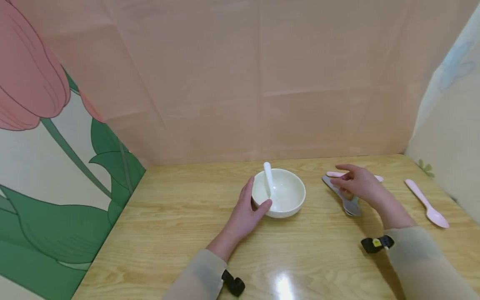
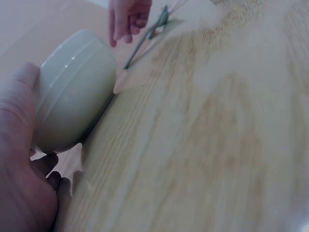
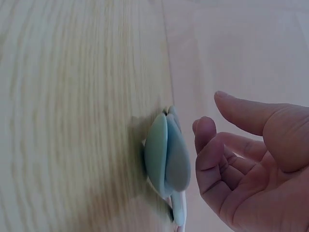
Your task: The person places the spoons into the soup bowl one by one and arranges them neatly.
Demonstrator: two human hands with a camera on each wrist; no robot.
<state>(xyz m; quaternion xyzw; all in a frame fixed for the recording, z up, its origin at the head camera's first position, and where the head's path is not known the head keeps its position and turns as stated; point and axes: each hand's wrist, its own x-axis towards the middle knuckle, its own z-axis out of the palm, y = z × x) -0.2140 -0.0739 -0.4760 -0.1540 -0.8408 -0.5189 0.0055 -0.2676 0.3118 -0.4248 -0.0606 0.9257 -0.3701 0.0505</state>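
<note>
My left hand (image 1: 243, 212) grips the near left side of a white bowl (image 1: 290, 191), its thumb at the rim. The bowl stands upright on the table, and a white spoon (image 1: 268, 177) leans inside with its handle over the far rim. Over a small pile of spoons hovers my right hand (image 1: 360, 183), its fingers loosely bent around nothing. In the right wrist view, a grey-blue spoon (image 3: 177, 159) overlaps a pale green spoon (image 3: 156, 150), both apart from the fingers. Partly hidden behind that hand lies a pink spoon (image 1: 331, 174).
Another pink spoon (image 1: 427, 206) lies farther right on the wooden table (image 1: 168, 233). A pinkish cloth backdrop (image 1: 210, 104) rises along the back edge. Flower-patterned panels flank the table, a tulip panel (image 1: 75, 225) on the left.
</note>
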